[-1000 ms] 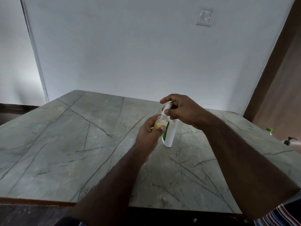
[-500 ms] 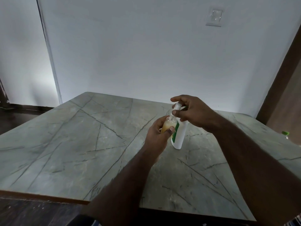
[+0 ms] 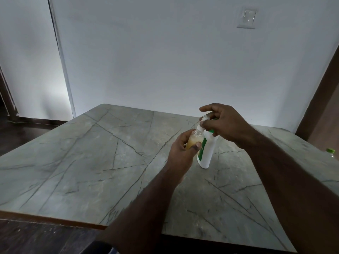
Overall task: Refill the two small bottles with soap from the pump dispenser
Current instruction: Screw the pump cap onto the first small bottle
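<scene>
Bottle (image 3: 194, 140) (clear, amber soap) in left grip (image 3: 180, 153), right grip (image 3: 222, 125) pinching white dispenser (image 3: 206, 151) pump.

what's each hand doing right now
Left hand: grips the small bottle under the pump spout.
Right hand: fingers curled on the head of the pump dispenser.

I see a white plastic pump dispenser (image 3: 206, 153) with a green label, a small clear bottle (image 3: 194, 139) of yellow-orange soap, and a grey-green stone table (image 3: 91, 153) with dark crack lines.
</scene>
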The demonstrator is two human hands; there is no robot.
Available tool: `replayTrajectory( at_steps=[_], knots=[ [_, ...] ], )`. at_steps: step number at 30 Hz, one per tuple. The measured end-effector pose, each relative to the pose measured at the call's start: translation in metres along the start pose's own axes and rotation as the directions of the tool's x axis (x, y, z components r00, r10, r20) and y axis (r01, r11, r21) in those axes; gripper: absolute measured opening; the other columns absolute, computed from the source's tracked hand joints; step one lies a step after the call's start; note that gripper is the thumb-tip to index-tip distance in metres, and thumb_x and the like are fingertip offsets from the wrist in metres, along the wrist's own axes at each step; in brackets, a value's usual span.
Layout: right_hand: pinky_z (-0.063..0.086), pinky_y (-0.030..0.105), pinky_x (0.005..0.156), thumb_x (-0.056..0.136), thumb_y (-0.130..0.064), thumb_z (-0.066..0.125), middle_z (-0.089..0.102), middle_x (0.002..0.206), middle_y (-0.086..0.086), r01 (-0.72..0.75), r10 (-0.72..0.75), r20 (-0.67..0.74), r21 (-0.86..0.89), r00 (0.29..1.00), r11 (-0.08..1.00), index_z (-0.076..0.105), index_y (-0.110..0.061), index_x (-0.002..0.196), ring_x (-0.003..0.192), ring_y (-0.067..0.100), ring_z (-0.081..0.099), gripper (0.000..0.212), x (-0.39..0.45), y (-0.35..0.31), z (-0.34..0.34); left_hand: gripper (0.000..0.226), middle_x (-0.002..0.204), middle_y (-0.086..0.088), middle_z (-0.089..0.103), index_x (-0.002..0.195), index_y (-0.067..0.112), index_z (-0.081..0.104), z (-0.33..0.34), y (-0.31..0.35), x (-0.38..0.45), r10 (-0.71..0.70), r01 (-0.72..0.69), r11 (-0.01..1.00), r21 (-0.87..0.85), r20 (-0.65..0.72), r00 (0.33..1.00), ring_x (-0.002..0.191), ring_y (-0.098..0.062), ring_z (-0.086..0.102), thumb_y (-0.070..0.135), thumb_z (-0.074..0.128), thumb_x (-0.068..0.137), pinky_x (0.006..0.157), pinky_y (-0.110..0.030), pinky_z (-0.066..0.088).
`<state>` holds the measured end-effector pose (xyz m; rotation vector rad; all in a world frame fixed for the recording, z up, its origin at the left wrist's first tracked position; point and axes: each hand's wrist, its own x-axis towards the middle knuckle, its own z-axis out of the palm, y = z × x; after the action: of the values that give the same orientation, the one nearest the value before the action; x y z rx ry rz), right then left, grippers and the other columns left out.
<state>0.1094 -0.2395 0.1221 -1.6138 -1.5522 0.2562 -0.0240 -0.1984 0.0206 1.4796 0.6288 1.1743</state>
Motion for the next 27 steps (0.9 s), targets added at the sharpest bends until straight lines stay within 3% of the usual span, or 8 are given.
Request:
replayTrajectory(
  at_steps=[2, 4, 8, 14, 19, 23, 27],
  knots=[
    [0.060, 0.034, 0.065, 0.080, -0.018, 0.074, 0.073, 0.093, 0.001, 0.017, -0.017, 0.006, -0.002, 1.000, 1.000, 0.067, -0.022, 0.115, 0.077, 0.017, 0.070, 0.035, 0.000, 0.000, -0.001, 0.033, 0.107, 0.028, 0.059, 0.120, 0.037, 0.056, 0.000, 0.001, 0.000, 0.004, -0.004, 1.000, -0.006, 0.004, 1.000, 0.100, -0.001, 0.060, 0.015, 0.063, 0.096, 0.075, -0.013, 0.049],
    [0.057, 0.031, 0.064, 0.079, -0.030, 0.077, 0.073, 0.085, -0.002, 0.011, -0.012, -0.020, -0.038, 1.000, 0.999, 0.070, -0.021, 0.106, 0.070, 0.014, 0.070, 0.028, 0.000, 0.001, 0.001, 0.033, 0.108, 0.027, 0.060, 0.119, 0.038, 0.056, 0.000, 0.001, -0.001, 0.010, -0.010, 1.000, -0.010, 0.004, 1.000, 0.101, -0.002, 0.060, 0.016, 0.063, 0.096, 0.076, -0.014, 0.050],
    [0.054, 0.030, 0.065, 0.076, -0.051, 0.075, 0.070, 0.084, -0.007, -0.021, 0.010, -0.096, -0.115, 0.995, 0.993, 0.069, -0.021, 0.099, 0.070, 0.010, 0.067, 0.038, 0.000, 0.001, 0.004, 0.031, 0.106, 0.027, 0.063, 0.117, 0.041, 0.058, -0.001, 0.000, -0.001, 0.021, -0.021, 1.000, -0.019, 0.006, 1.000, 0.101, 0.000, 0.062, 0.018, 0.063, 0.096, 0.078, -0.016, 0.051],
    [0.050, 0.027, 0.051, 0.084, -0.016, 0.071, 0.073, 0.084, 0.000, 0.002, -0.002, -0.001, 0.044, 1.000, 0.999, 0.067, -0.017, 0.115, 0.065, 0.017, 0.069, 0.031, -0.004, -0.005, -0.002, 0.032, 0.111, 0.021, 0.061, 0.120, 0.036, 0.056, 0.000, 0.000, 0.000, 0.013, -0.013, 1.000, -0.011, 0.002, 1.000, 0.105, -0.008, 0.060, 0.015, 0.062, 0.097, 0.088, -0.025, 0.053],
    [0.046, 0.023, 0.050, 0.079, -0.040, 0.076, 0.071, 0.077, -0.007, -0.024, 0.021, -0.080, -0.047, 0.997, 0.999, 0.066, -0.023, 0.098, 0.060, 0.009, 0.067, 0.027, -0.003, -0.005, 0.004, 0.032, 0.114, 0.019, 0.061, 0.121, 0.036, 0.056, 0.000, 0.001, 0.000, -0.008, 0.008, 1.000, -0.015, 0.000, 1.000, 0.107, -0.009, 0.059, 0.016, 0.063, 0.097, 0.091, -0.029, 0.053],
    [0.050, 0.028, 0.051, 0.087, -0.018, 0.068, 0.073, 0.086, -0.002, -0.018, 0.018, -0.008, 0.038, 1.000, 0.999, 0.066, -0.019, 0.116, 0.064, 0.015, 0.068, 0.030, -0.003, -0.005, 0.004, 0.034, 0.118, 0.014, 0.061, 0.123, 0.035, 0.056, 0.000, 0.000, 0.001, -0.027, 0.027, 0.999, -0.028, -0.007, 1.000, 0.108, -0.010, 0.059, 0.015, 0.063, 0.096, 0.092, -0.031, 0.053],
    [0.048, 0.026, 0.052, 0.080, -0.037, 0.076, 0.072, 0.075, -0.005, -0.024, 0.022, -0.074, -0.033, 0.997, 0.999, 0.069, -0.020, 0.098, 0.057, 0.011, 0.067, 0.026, -0.002, -0.005, 0.009, 0.033, 0.116, 0.016, 0.062, 0.119, 0.036, 0.056, -0.001, 0.000, 0.001, -0.023, 0.023, 0.999, -0.026, -0.019, 1.000, 0.108, -0.009, 0.059, 0.015, 0.063, 0.096, 0.089, -0.028, 0.053]
  ],
)
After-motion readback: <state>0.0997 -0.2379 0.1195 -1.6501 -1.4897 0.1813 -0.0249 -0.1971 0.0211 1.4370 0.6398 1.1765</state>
